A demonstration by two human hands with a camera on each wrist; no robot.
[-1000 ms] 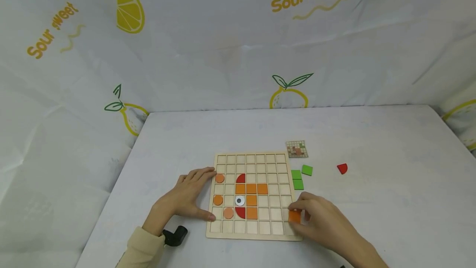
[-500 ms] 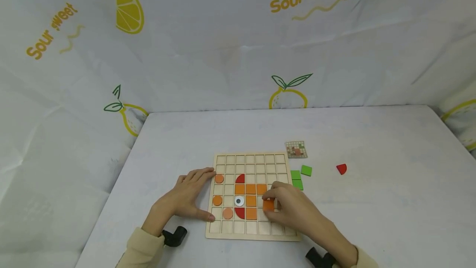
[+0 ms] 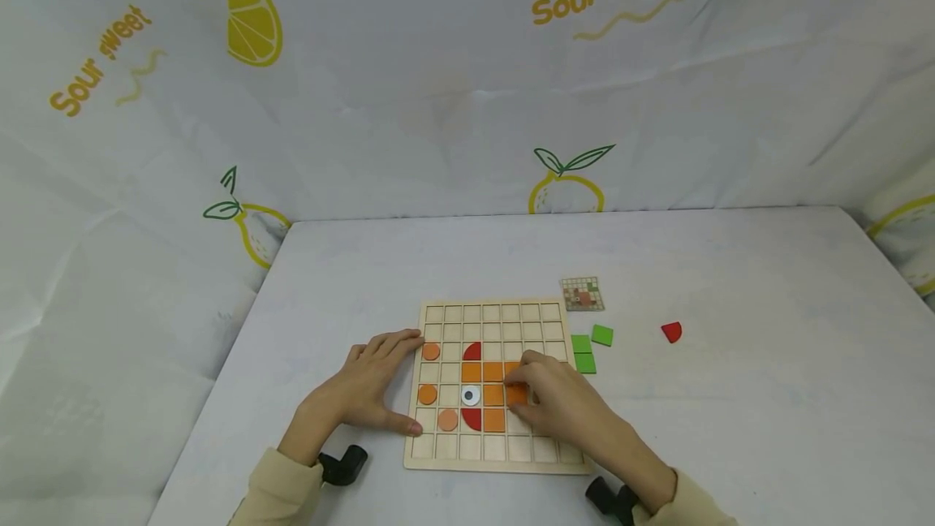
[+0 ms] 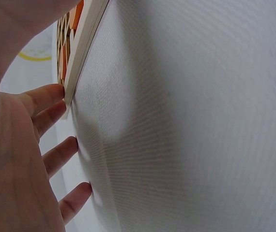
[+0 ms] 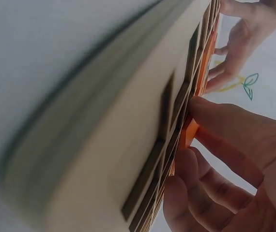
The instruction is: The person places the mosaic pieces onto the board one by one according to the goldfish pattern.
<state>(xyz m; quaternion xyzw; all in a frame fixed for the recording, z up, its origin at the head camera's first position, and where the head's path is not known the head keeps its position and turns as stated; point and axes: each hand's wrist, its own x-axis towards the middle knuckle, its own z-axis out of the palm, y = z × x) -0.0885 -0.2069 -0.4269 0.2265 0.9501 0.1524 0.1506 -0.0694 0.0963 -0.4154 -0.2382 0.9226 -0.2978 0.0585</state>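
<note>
A wooden grid board [image 3: 495, 449] lies on the white table. My right hand [image 3: 566, 400] pinches an orange square tile [image 3: 517, 394] at a cell right of the orange column; whether it sits flat in the cell I cannot tell. In the right wrist view, thumb and fingers are on the orange tile's [image 5: 190, 133] edges. My left hand [image 3: 368, 384] rests at the board's left edge with fingers spread, fingertips [image 4: 55, 92] touching its side. On the board are more orange squares [image 3: 493, 370], red quarter-circles [image 3: 472, 419], orange discs [image 3: 427, 394] and an eye disc [image 3: 471, 395].
Several green square tiles [image 3: 582, 344] lie by the board's right edge, below a small pattern card [image 3: 582, 294]. Further right is a loose red quarter-circle [image 3: 672, 332]. Black wrist mounts [image 3: 343, 465] sit at both wrists. A printed cloth [image 3: 438, 104] hangs behind the table.
My right hand has carried the orange square tile leftward from the board's right edge to the cell beside the orange column. The left hand has stayed in place.
</note>
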